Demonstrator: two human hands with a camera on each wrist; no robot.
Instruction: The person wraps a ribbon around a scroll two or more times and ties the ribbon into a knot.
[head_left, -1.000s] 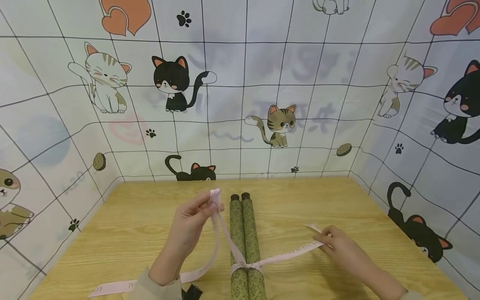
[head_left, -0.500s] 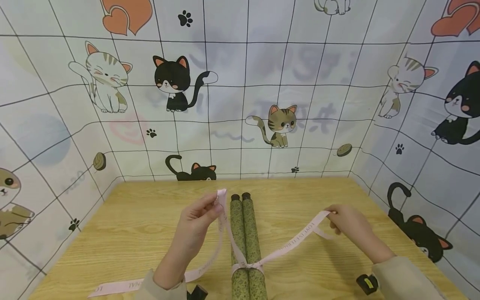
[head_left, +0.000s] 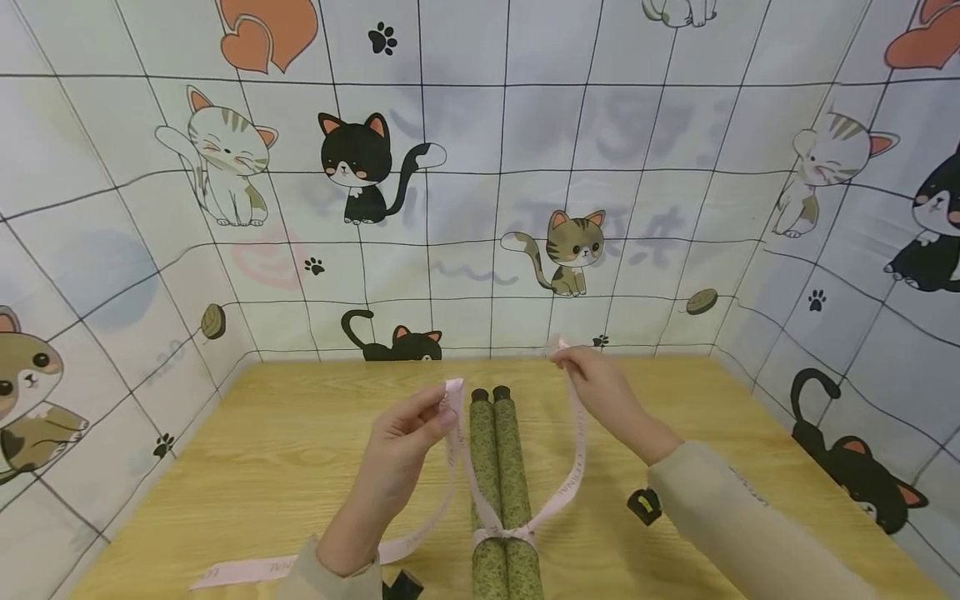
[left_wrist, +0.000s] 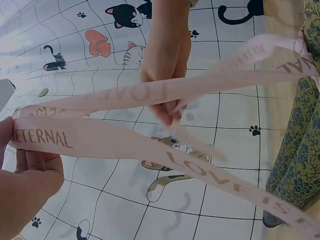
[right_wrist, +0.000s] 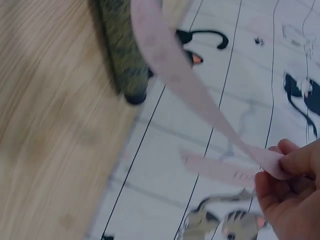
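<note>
Two green patterned rolls (head_left: pixel 497 467) with black ends lie side by side on the wooden table. A pink ribbon (head_left: pixel 560 497) with printed lettering goes round both and is crossed on top of them. My left hand (head_left: pixel 408 437) pinches a folded loop of it, raised left of the rolls' far ends; from there one strand trails onto the table. Farther back and to the right, my right hand (head_left: pixel 600 392) pinches the other strand, its short end hanging loose in the right wrist view. In the left wrist view "ETERNAL" shows on the ribbon (left_wrist: pixel 50 137) at my left fingertips.
The wooden table (head_left: pixel 337 417) is enclosed at the back and sides by white cloth (head_left: pixel 465 167) with a grid and cartoon cats. A black wrist device (head_left: pixel 645 506) shows at my right sleeve.
My right hand has swung from the far right inward and up with its ribbon strand, which now sags in a curve. My left hand keeps its loop, nearly still.
</note>
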